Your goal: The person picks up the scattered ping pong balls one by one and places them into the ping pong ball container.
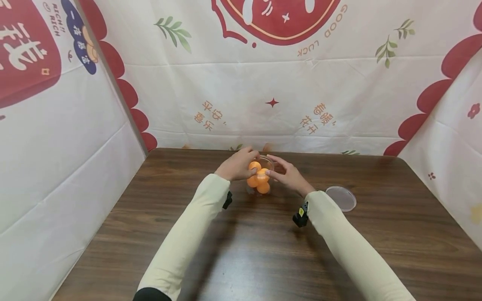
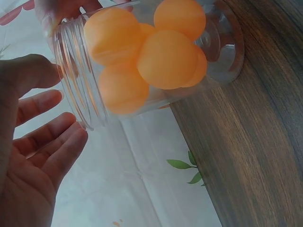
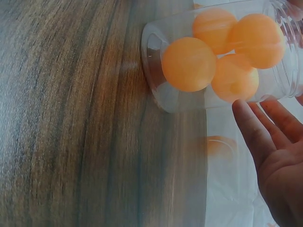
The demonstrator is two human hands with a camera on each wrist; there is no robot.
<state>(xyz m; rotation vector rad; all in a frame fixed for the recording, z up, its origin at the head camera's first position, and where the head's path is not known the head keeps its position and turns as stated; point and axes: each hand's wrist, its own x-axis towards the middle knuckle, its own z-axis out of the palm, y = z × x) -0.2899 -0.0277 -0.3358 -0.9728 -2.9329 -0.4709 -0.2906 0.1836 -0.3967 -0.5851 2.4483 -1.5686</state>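
Observation:
A clear plastic jar (image 1: 267, 158) with a threaded mouth stands upright near the table's far edge. Several orange balls (image 3: 188, 64) lie inside it. My left hand (image 1: 237, 164) holds the jar's mouth from the left; in the left wrist view its thumb lies at the threaded rim and its fingertips are close by. From the other side my right hand (image 1: 288, 175) holds the upper jar, thumb in front and fingers behind. An index fingertip touches the clear wall in the right wrist view. To the right lies a round, clear lid (image 1: 340, 198), flat on the table.
The dark wood-grain table (image 1: 180, 234) ends just behind the jar. A white printed cloth (image 1: 241, 83) hangs behind it, with more cloth at both sides. Small black devices (image 1: 300, 215) are strapped at the wrists.

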